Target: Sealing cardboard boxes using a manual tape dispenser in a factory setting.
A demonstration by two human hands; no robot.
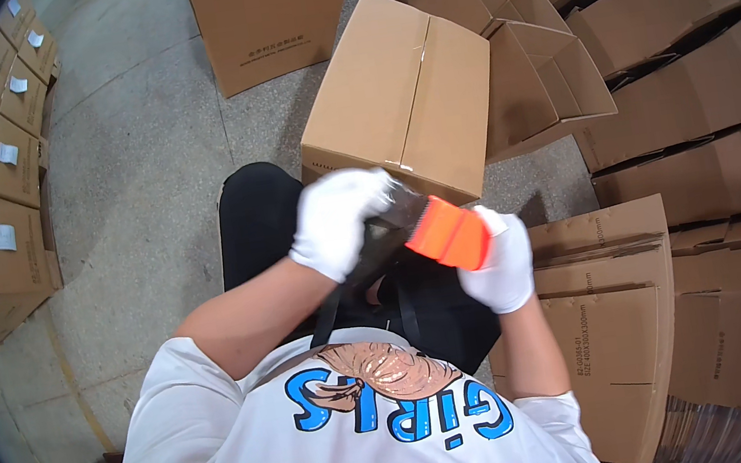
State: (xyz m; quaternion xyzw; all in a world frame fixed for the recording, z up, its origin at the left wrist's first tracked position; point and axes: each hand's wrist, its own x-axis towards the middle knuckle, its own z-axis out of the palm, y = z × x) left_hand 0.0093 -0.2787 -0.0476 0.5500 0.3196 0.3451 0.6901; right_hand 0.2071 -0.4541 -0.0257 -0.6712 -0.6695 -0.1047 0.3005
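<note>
My right hand, in a white glove, is closed around an orange tape dispenser with a toothed edge. A dark, shiny stretch of tape runs from that edge to my gloved left hand, whose fingers are pinched on it. Some blur hides exactly how the left fingers grip. Just beyond both hands, a closed cardboard box stands at an angle. Its top flaps meet along a middle seam, and something shiny shows at the seam's near end.
An open cardboard box stands beyond on the grey floor. More open boxes crowd the right, with stacked flat cartons near my right arm. Closed boxes with white labels are piled at the left.
</note>
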